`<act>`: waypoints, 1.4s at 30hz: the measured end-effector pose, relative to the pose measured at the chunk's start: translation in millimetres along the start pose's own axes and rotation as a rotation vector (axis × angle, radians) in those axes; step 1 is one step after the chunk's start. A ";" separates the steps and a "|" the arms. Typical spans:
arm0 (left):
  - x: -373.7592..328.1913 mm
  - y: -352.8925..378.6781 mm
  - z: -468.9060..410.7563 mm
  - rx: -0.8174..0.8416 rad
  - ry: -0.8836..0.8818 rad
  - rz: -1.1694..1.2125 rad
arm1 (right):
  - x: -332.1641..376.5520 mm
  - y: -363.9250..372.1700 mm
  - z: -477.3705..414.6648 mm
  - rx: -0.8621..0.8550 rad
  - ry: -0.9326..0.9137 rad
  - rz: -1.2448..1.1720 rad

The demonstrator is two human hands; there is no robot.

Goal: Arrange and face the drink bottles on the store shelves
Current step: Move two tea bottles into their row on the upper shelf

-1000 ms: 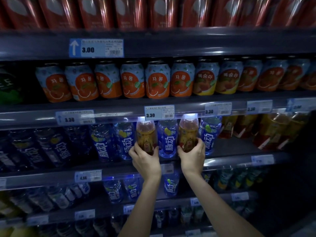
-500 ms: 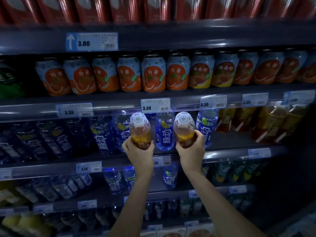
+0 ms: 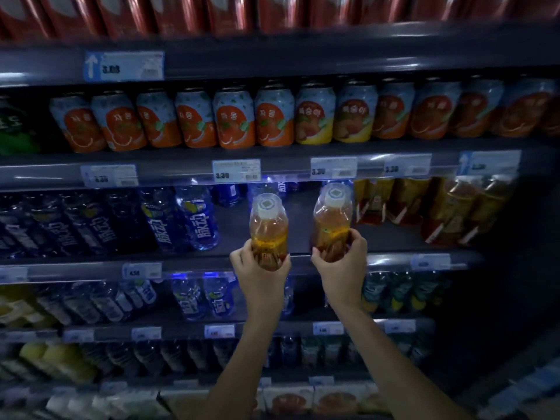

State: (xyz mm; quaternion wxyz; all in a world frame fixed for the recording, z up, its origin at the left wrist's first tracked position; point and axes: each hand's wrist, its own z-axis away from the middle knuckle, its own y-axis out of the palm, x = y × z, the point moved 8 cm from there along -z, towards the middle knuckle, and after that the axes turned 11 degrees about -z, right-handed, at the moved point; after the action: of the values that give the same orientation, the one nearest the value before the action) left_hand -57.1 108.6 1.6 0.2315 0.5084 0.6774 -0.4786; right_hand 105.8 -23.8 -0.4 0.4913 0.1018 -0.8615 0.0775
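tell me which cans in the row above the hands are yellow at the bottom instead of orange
The two peach cans, just right of the row's middle, above the right hand. Their lower halves are yellow; every other can there is orange.

The two amber bottles are clear, glossy plastic with smooth matt white caps. The blue bottles are transparent plastic too. The cans look like printed metal with a soft shine. The shelf edge seems painted metal, though blurred; the price tags are paper behind shiny strips.
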 end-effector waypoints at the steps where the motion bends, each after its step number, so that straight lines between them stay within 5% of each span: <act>1: -10.3 8.5 8.3 0.012 0.001 0.010 | -5.4 -11.9 -3.0 0.009 0.010 0.007; 15: -106.6 135.3 76.8 0.088 -0.019 0.019 | -70.2 -145.8 -72.5 -0.013 0.139 0.091; 42: -121.8 217.3 45.2 0.151 -0.136 0.005 | -98.1 -118.6 -120.6 -0.053 0.145 0.161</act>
State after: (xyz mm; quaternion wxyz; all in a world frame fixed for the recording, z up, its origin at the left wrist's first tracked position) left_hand 178.7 17.2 -10.3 0.2389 0.4924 0.6210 -0.5611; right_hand 284.5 -100.6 -20.2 0.5469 0.0137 -0.8310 0.1011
